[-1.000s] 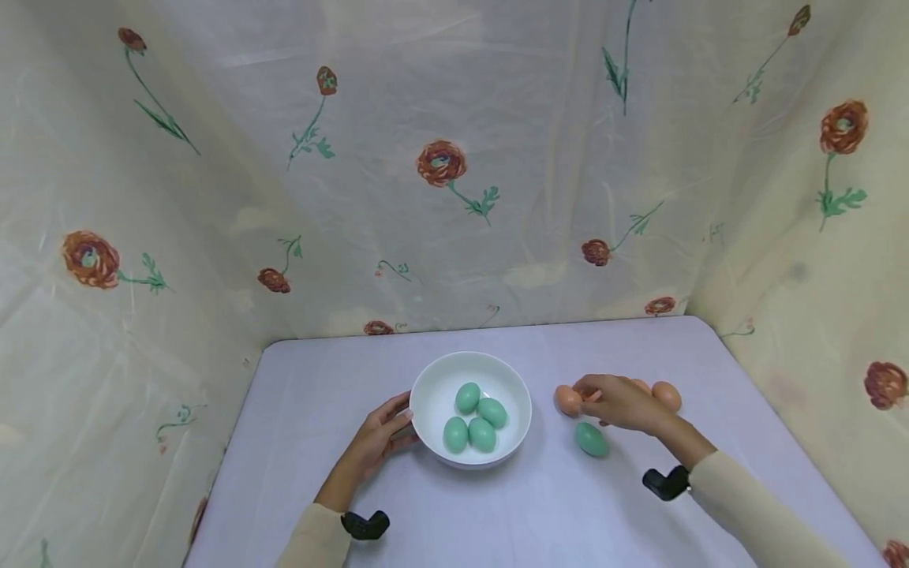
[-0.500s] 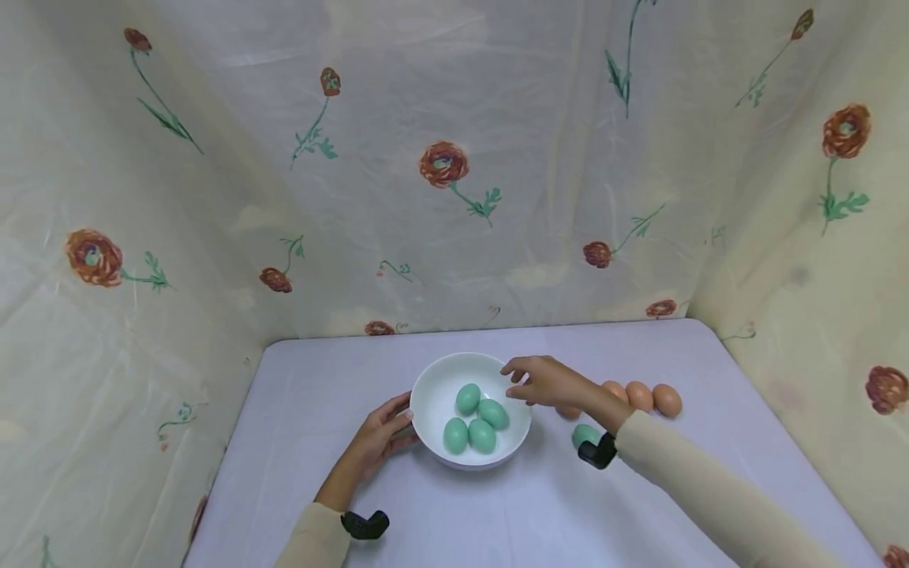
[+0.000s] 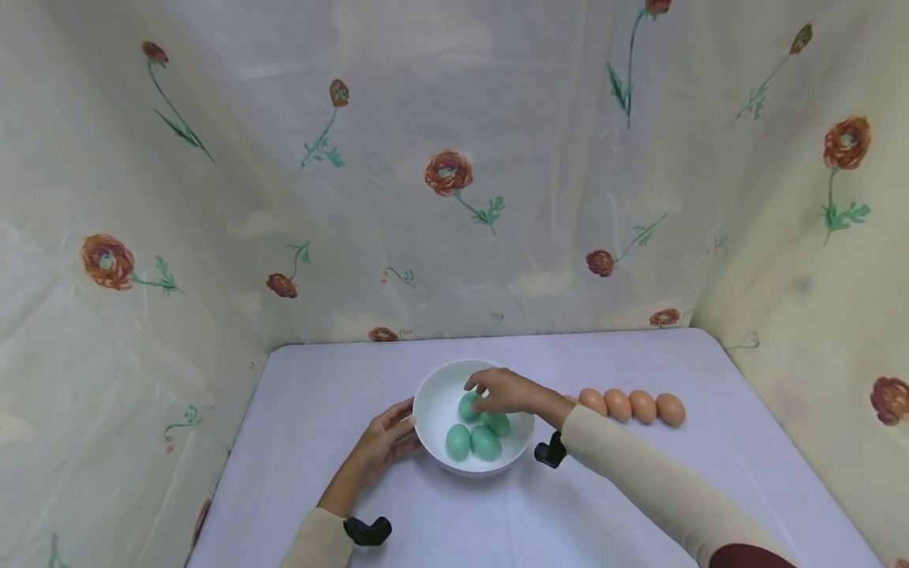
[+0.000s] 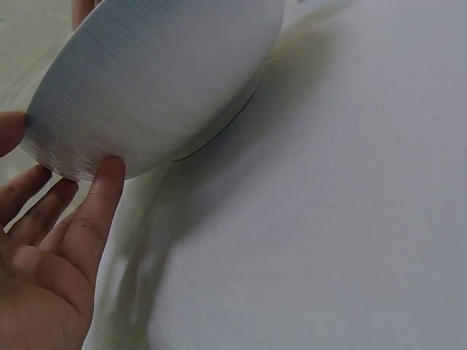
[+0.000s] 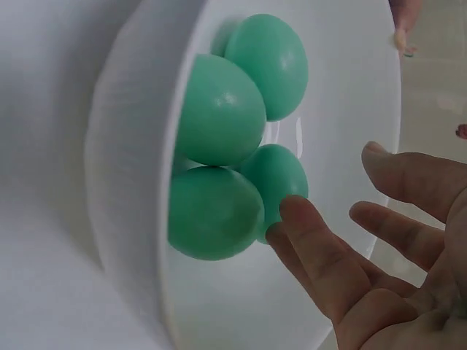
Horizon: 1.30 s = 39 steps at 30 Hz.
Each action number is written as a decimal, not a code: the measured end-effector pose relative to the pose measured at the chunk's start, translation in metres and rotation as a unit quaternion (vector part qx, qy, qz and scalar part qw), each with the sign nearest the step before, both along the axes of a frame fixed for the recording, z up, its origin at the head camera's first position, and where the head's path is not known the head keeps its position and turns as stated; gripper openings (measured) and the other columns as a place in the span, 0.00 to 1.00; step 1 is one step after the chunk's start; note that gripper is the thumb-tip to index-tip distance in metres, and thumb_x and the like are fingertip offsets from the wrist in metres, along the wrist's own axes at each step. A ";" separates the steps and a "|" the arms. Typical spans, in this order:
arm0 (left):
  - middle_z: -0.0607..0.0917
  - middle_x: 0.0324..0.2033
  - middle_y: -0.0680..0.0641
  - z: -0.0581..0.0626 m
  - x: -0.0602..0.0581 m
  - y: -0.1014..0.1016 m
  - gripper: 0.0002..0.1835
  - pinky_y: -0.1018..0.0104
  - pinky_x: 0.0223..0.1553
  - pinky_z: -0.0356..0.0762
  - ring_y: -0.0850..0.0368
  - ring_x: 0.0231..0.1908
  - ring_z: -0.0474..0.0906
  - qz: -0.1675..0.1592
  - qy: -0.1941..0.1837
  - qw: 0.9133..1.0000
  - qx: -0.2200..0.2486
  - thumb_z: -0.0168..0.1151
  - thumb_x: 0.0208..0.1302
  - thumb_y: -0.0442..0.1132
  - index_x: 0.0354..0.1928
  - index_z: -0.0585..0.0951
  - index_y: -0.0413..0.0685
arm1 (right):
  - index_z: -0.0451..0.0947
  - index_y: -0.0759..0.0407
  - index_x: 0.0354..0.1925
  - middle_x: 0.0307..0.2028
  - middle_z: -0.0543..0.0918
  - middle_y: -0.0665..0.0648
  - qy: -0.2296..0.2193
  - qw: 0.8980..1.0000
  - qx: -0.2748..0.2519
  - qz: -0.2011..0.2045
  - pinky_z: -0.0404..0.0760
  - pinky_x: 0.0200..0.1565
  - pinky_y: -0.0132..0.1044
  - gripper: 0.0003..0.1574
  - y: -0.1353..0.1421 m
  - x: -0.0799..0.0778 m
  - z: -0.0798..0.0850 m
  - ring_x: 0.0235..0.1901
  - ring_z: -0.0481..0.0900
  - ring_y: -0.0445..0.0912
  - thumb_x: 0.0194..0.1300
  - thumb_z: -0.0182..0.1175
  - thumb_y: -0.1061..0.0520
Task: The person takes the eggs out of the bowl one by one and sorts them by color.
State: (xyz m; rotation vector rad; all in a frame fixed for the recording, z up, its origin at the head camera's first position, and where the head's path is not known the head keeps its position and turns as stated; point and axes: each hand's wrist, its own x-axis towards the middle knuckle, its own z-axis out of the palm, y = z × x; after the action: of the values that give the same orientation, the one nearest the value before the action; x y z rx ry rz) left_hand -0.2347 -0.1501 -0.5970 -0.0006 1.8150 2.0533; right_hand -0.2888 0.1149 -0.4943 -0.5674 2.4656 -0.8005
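Observation:
A white bowl (image 3: 443,383) stands on the table, with several green eggs (image 3: 458,443) inside it. At its left side my left hand (image 3: 379,446) holds the bowl, thumb at the rim and fingertips against the outer wall (image 4: 168,80). My right hand (image 3: 507,392) reaches over the bowl's right side, its fingers spread and loosely bent with nothing between them. In the right wrist view, a fingertip (image 5: 299,211) of that hand overlaps the rearmost green egg (image 5: 276,179); whether it touches cannot be told.
Several brown eggs (image 3: 643,406) lie in a row right of the bowl, the leftmost mostly hidden by the right arm. A light cloth covers the table (image 3: 319,379). Flower-printed curtains (image 3: 540,237) enclose it at the back and sides.
My right hand let go of a brown egg at the row's left end and moved left over the bowl. The loose green egg on the table is now hidden behind the right sleeve.

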 end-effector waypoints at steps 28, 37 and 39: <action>0.64 0.75 0.39 -0.003 -0.003 -0.001 0.36 0.54 0.60 0.82 0.45 0.65 0.75 -0.005 0.002 1.000 0.001 0.62 0.70 0.49 0.75 0.63 0.47 | 0.83 0.57 0.55 0.60 0.82 0.56 0.063 0.989 0.102 0.089 0.70 0.72 0.48 0.22 -0.047 -0.007 -0.026 0.65 0.74 0.53 0.62 0.67 0.65; 0.63 0.74 0.38 -0.002 -0.002 -0.001 0.35 0.51 0.61 0.81 0.44 0.65 0.75 -0.010 0.006 1.000 0.006 0.60 0.72 0.47 0.75 0.62 0.46 | 0.83 0.59 0.54 0.58 0.83 0.57 0.060 0.989 0.089 0.098 0.71 0.71 0.50 0.22 -0.046 -0.007 -0.024 0.64 0.75 0.54 0.61 0.66 0.67; 0.64 0.74 0.39 -0.001 -0.001 -0.001 0.34 0.52 0.61 0.81 0.45 0.65 0.75 -0.009 0.003 1.000 0.006 0.60 0.72 0.47 0.75 0.62 0.46 | 0.83 0.58 0.55 0.59 0.83 0.57 0.058 0.990 0.087 0.099 0.72 0.70 0.49 0.22 -0.044 -0.007 -0.022 0.64 0.75 0.54 0.61 0.66 0.66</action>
State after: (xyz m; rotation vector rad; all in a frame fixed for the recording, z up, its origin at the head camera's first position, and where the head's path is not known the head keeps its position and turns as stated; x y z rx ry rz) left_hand -0.2360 -0.1516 -0.5983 0.0263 1.7993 2.0540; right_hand -0.2962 0.0709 -0.5159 -0.7983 2.5016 -0.4822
